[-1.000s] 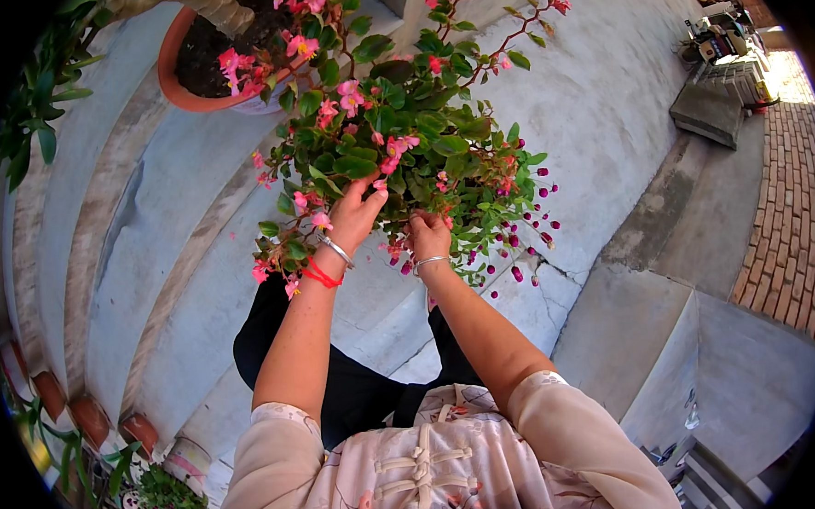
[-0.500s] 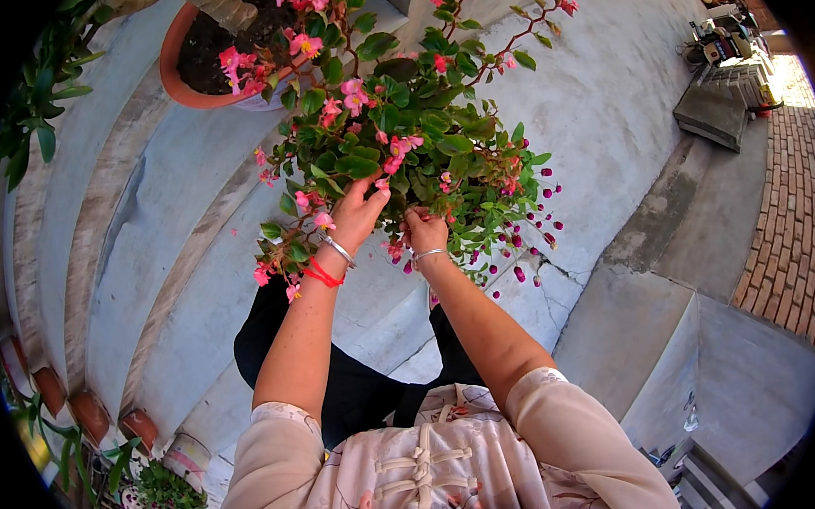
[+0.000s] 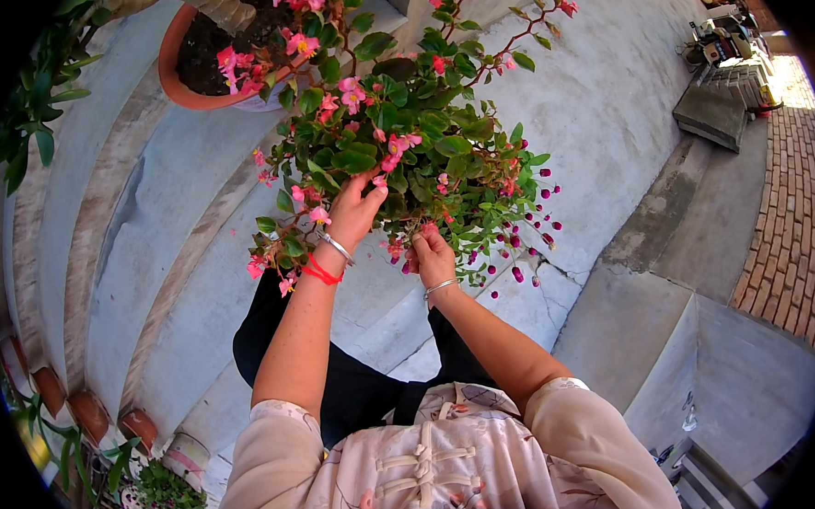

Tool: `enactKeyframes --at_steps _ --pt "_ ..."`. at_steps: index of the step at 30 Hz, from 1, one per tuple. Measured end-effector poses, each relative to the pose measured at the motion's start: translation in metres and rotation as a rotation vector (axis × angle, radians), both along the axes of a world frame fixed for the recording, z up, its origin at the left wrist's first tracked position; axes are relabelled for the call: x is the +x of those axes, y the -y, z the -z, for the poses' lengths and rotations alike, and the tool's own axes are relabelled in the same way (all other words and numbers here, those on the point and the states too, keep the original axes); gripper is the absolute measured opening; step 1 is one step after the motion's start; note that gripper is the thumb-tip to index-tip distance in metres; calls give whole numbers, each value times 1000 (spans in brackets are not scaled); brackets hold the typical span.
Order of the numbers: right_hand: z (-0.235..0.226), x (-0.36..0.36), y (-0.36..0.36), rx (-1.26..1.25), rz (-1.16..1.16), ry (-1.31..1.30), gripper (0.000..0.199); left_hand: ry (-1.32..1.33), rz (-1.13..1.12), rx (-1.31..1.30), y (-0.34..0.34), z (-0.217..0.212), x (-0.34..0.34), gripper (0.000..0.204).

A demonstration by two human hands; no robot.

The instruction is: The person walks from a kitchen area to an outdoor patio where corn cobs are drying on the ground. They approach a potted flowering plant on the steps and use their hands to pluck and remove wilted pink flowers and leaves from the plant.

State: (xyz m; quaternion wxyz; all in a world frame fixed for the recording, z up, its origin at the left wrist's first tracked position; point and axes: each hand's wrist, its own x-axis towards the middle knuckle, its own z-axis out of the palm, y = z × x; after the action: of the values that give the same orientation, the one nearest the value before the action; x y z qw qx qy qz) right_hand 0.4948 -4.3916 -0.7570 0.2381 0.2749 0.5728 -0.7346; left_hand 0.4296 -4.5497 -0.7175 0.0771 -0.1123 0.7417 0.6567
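A bushy begonia [image 3: 391, 117] with dark green leaves and pink flowers fills the upper middle. On its near side, my left hand [image 3: 357, 209] has its fingers curled in among the leaves, the fingertips partly hidden; the thumb touches a small pink bloom. My right hand [image 3: 433, 253] is just below the foliage, thumb and fingers pinched together, with a small pink flower [image 3: 427, 228] at the fingertips. Purple globe-shaped flowers [image 3: 516, 241] on thin stems hang to the right of that hand. The begonia's own pot is hidden under its leaves.
A terracotta-coloured pot [image 3: 173, 69] with soil and a thick trunk stands at the upper left. Curved concrete steps [image 3: 115, 214] run down the left side. Small brown pots [image 3: 89, 414] line the lower left. A grey ledge [image 3: 624, 335] and brick paving [image 3: 784, 235] lie right.
My right hand has drawn back toward me and out from the leaves, fingers pinched, a pink flower now showing at its tips. My left hand has stayed nearly in place.
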Motion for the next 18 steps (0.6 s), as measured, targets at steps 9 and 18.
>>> enactKeyframes --at_steps 9,18 --pt "0 38 -7 222 -308 7 13 38 13 -9 -2 1 -2 39" --pt "-10 25 -12 316 -438 -8 20 72 31 -99 -3 -1 -1 32"
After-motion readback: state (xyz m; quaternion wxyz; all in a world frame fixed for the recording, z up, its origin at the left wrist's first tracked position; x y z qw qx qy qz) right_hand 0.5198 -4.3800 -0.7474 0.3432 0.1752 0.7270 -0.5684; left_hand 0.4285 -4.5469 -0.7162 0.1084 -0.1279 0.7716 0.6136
